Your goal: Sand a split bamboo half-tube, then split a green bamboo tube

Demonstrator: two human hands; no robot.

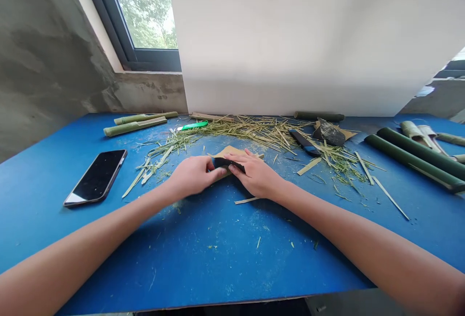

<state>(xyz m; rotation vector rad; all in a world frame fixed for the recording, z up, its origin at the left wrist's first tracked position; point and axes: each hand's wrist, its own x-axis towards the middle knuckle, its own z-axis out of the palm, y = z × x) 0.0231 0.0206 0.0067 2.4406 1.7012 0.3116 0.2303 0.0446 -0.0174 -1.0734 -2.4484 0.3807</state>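
Near the table's middle, my left hand (194, 175) is closed round one end of a slim dark strip (232, 163), black with blue at the left. Its exact kind is hard to make out. The fingers of my right hand (256, 173) lie over the strip's other end, with the thumb pressed to it. Beneath both hands shows a flat tan piece (229, 151), partly covered by the fingers. A thin pale bamboo sliver (247, 200) lies just below my right hand.
Bamboo shavings (250, 129) spread behind the hands. A phone (96, 178) lies left; cut bamboo pieces (136, 125) and a green-handled tool (192, 125) lie behind. To the right are a black-and-blue handle (305, 142), a dark stone-like lump (329, 133) and green bamboo tubes (417, 161).
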